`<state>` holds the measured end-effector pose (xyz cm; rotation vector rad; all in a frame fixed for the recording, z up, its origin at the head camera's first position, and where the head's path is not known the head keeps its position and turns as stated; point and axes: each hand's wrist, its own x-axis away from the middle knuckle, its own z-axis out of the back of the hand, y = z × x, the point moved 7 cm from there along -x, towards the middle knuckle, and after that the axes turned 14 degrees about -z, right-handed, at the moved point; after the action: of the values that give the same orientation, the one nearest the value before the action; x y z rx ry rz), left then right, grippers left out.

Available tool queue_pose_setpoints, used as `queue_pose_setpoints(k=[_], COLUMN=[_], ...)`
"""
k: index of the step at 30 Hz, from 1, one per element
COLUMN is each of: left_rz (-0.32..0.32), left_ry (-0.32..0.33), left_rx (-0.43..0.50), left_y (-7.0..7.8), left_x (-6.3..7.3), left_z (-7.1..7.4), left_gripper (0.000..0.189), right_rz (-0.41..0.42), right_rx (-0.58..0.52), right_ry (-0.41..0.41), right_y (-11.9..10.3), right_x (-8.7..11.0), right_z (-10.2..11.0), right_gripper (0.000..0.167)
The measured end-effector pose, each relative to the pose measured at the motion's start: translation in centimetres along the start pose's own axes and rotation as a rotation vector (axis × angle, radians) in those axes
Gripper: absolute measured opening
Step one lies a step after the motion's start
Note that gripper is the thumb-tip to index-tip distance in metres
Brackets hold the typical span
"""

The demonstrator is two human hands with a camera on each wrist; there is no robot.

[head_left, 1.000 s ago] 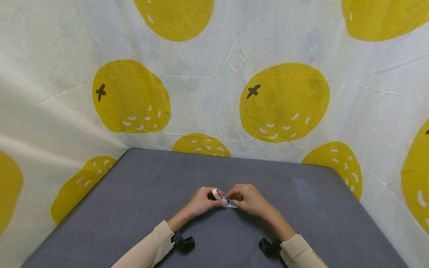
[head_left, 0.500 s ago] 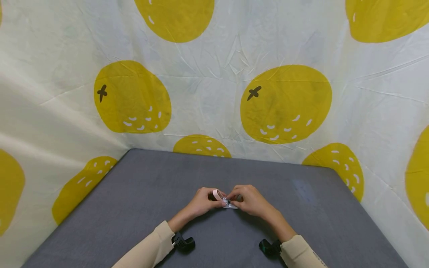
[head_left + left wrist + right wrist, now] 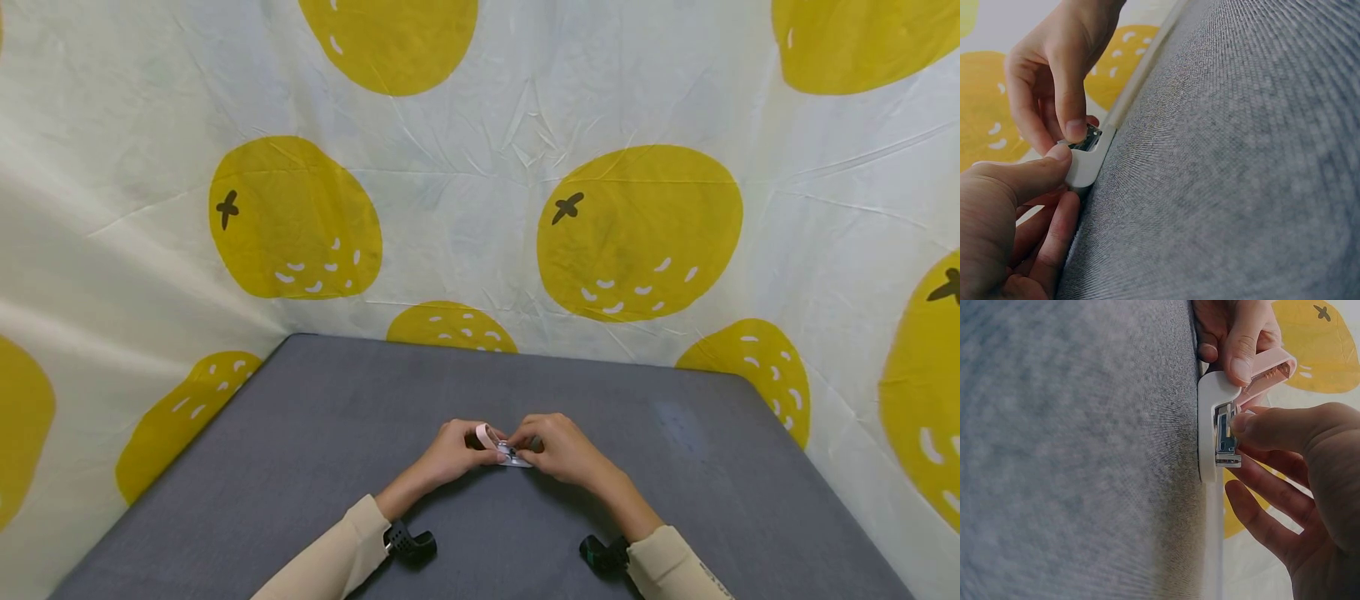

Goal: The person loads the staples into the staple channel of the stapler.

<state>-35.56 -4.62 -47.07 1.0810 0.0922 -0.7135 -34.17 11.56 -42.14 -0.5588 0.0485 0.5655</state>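
Observation:
A small stapler (image 3: 1207,434) with a white base rests on the grey table around its middle. Its pink top cover (image 3: 1270,370) is swung up, baring the metal staple channel (image 3: 1227,440). My left hand (image 3: 452,454) grips the cover end of the stapler, thumb on the white base in the left wrist view. From the other side my right hand (image 3: 558,448) pinches at the metal channel with thumb and forefinger. In the right wrist view its thumb (image 3: 1257,425) covers part of the channel, and the other fingers spread loosely behind it.
The grey cloth-covered table (image 3: 360,392) reaches back to a white curtain (image 3: 465,225) printed with yellow fruit, which also hangs at both sides. Black wrist devices (image 3: 411,546) sit below both hands, by the beige sleeves (image 3: 333,542).
Both hands keep their hold on the stapler in nearly the same place. The head view shifts very slightly, and the curtain at the far right moves a little.

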Motion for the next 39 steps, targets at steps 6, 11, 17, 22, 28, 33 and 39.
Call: queue_pose_setpoints(k=[6, 11, 17, 22, 28, 33, 39], left_rz=[0.001, 0.009, 0.011, 0.008, 0.009, 0.008, 0.006], left_ry=[-0.004, -0.004, -0.004, -0.002, 0.002, 0.001, -0.004], left_rx=[0.005, 0.016, 0.023, 0.018, 0.016, 0.03, 0.039], left_y=[0.06, 0.0, 0.01, 0.0, -0.19, -0.23, -0.22], left_x=[0.08, 0.15, 0.22, 0.17, 0.1, 0.04, 0.02], left_z=[-0.03, -0.05, -0.13, -0.16, -0.14, -0.11, -0.13], left_gripper=[0.029, 0.029, 0.029, 0.03, 0.028, 0.028, 0.029], right_rz=[0.001, 0.013, 0.043, 0.036, 0.022, 0.02, 0.025], right_rx=[-0.018, -0.019, -0.025, -0.056, -0.071, -0.08, -0.079], right_ry=[-0.006, -0.006, 0.004, -0.015, -0.023, -0.021, -0.022], right_y=[0.15, 0.18, 0.25, 0.34, 0.39, 0.44, 0.55], right_x=[-0.06, -0.15, -0.04, 0.11, 0.05, -0.09, -0.09], right_z=[-0.02, -0.04, -0.15, -0.16, -0.14, -0.16, -0.18], right_gripper=[0.016, 0.016, 0.016, 0.016, 0.016, 0.017, 0.017])
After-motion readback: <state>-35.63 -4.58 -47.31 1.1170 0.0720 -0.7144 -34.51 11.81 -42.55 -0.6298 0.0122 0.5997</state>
